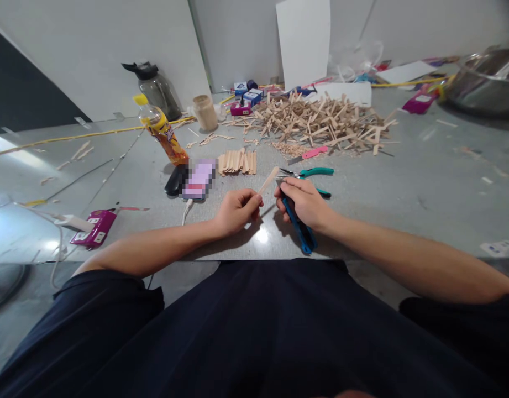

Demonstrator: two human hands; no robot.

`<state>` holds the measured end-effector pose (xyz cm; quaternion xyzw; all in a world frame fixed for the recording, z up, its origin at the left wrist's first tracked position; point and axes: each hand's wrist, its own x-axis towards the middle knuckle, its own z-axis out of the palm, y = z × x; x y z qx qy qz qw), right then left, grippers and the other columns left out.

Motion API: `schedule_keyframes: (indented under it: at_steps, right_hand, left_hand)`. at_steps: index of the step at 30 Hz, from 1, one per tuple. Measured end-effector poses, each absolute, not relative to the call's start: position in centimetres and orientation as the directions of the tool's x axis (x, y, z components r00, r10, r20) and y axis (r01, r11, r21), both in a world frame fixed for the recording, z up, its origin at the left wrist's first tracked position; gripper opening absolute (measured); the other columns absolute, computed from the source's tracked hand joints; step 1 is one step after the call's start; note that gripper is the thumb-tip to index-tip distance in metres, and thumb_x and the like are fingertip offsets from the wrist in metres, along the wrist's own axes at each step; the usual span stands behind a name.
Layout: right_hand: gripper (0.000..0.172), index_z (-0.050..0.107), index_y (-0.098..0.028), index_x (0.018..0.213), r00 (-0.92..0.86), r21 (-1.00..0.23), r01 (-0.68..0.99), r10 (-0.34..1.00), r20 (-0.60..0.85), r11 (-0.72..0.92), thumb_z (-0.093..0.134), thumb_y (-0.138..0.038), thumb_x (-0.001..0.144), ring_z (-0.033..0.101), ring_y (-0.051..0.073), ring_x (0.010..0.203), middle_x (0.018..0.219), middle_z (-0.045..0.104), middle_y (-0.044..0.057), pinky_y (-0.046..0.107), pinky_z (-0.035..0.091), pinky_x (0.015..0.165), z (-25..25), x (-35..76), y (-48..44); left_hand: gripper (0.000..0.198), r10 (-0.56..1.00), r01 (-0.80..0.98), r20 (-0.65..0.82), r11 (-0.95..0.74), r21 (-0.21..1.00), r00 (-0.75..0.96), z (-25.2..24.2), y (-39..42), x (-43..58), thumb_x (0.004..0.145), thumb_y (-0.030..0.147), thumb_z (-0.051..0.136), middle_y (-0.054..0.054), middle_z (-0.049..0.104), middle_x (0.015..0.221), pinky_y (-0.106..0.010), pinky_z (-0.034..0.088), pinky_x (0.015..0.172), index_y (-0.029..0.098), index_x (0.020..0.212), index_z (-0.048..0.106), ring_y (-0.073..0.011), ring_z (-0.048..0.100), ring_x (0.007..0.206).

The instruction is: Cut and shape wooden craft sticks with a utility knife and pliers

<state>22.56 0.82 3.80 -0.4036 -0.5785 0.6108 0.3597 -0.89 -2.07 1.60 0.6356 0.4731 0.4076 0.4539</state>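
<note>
A flat wooden stick (pixel 269 180) is pinched in my left hand (pixel 240 210) and slants up to the right. My right hand (pixel 303 201) is wrapped round a blue cutter knife (pixel 300 229), whose blade end points up near the stick's tip. Just beyond my right hand lie pliers with green handles (pixel 318 172), partly hidden by it. Past my left hand rests a row of wooden sticks (pixel 237 162). Further back lie a pink-handled knife (pixel 314 153) and a large heap of loose sticks (pixel 320 121).
On the left are a phone (pixel 199 179) with a white cable, a black object (pixel 177 179), a yellow-capped bottle (pixel 163 132), a dark jug (pixel 157 91) and a purple power socket (pixel 97 228). A jar (pixel 205 113) stands behind. At the right back is a large clear container (pixel 484 83).
</note>
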Motion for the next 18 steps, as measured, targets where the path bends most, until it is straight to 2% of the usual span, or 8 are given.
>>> schedule_keyframes:
  at_steps: [3,6,9,14,18]
  right_hand:
    - [0.025,0.070,-0.025,0.097,-0.497,-0.995,0.077,0.863,-0.090,-0.059,0.069,-0.037,0.118,0.065,0.017,0.048,0.069,0.070,0.000,0.027,0.049,0.048,3.8,22.5,0.6]
    - [0.022,0.070,-0.025,0.100,-0.547,-0.995,0.097,0.835,-0.067,-0.017,0.065,-0.031,0.120,0.065,0.016,0.047,0.070,0.071,0.000,0.027,0.048,0.048,3.6,22.2,0.2]
    - [0.025,0.067,-0.025,0.099,-0.548,-0.993,0.119,0.833,-0.071,-0.007,0.057,-0.025,0.123,0.063,0.015,0.045,0.069,0.071,-0.001,0.026,0.048,0.047,3.6,21.8,0.0]
    - [0.032,0.064,-0.025,0.098,-0.541,-0.979,0.198,0.828,-0.151,-0.050,0.049,-0.016,0.126,0.062,0.013,0.044,0.067,0.068,-0.004,0.023,0.047,0.046,4.4,21.4,-0.2]
    - [0.035,0.065,-0.024,0.098,-0.523,-0.957,0.272,0.820,-0.234,-0.100,0.048,-0.013,0.127,0.062,0.013,0.043,0.064,0.068,-0.004,0.023,0.046,0.046,5.2,21.3,-0.4]
  left_hand:
    - [0.047,0.972,0.290,0.135,-0.188,0.938,0.193,1.6,-2.1,-1.0,0.108,0.068,0.081,0.000,0.075,0.066,-0.033,0.055,0.064,0.026,0.088,0.076,-0.0163,0.066,0.058]
    - [0.050,0.966,0.341,0.161,-0.223,0.913,0.201,1.6,-2.2,-1.0,0.111,0.069,0.077,-0.001,0.076,0.067,-0.033,0.051,0.061,0.025,0.087,0.077,-0.0157,0.063,0.057]
    - [0.054,0.961,0.372,0.171,-0.244,0.896,0.219,1.5,-2.5,-1.0,0.115,0.068,0.071,-0.002,0.078,0.068,-0.032,0.047,0.061,0.025,0.084,0.076,-0.0149,0.061,0.057]
    - [0.043,0.949,0.465,0.199,-0.294,0.835,0.244,1.5,-2.6,-1.2,0.115,0.051,0.067,-0.001,0.077,0.068,-0.029,0.045,0.065,0.021,0.086,0.078,-0.0123,0.062,0.059]
    - [0.039,0.945,0.505,0.193,-0.306,0.807,0.264,1.5,-2.7,-1.3,0.116,0.046,0.065,-0.001,0.078,0.069,-0.028,0.046,0.066,0.020,0.092,0.081,-0.0129,0.065,0.062]
